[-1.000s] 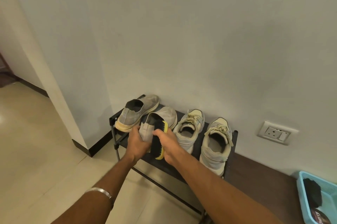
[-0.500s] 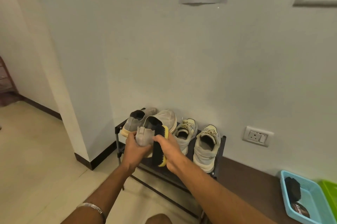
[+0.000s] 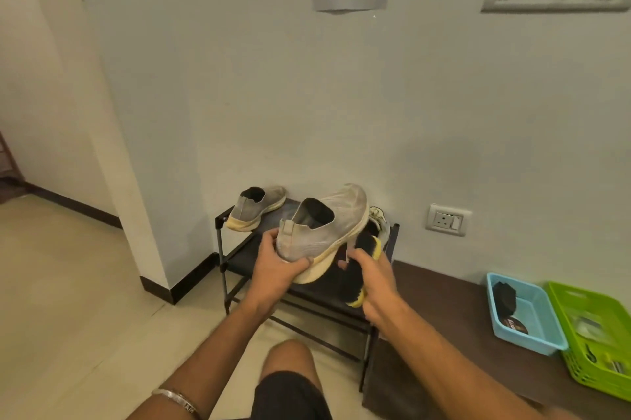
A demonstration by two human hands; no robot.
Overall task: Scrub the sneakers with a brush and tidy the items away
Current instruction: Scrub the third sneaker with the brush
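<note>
My left hand [image 3: 273,264] grips a grey slip-on sneaker [image 3: 324,225] by its heel and pale sole, holding it up over the black shoe rack [image 3: 239,255]. In my right hand [image 3: 374,278] I hold a black-bristled brush with a yellow back [image 3: 358,266], just right of the sneaker's sole. The matching grey sneaker [image 3: 256,208] stands on the rack's left end. A cream laced sneaker [image 3: 379,220] shows only partly behind the lifted shoe.
A blue basket [image 3: 543,317] holding a dark item and a round tin sits on the floor at right, beside a green basket [image 3: 601,348]. A wall corner [image 3: 136,214] stands left of the rack. A socket [image 3: 447,220] is on the wall. My knee [image 3: 290,365] is below.
My left hand has lifted the grey sneaker off the rack, up and to the right. The right hand with the brush moved to its right side. The view pulled back from the rack.
</note>
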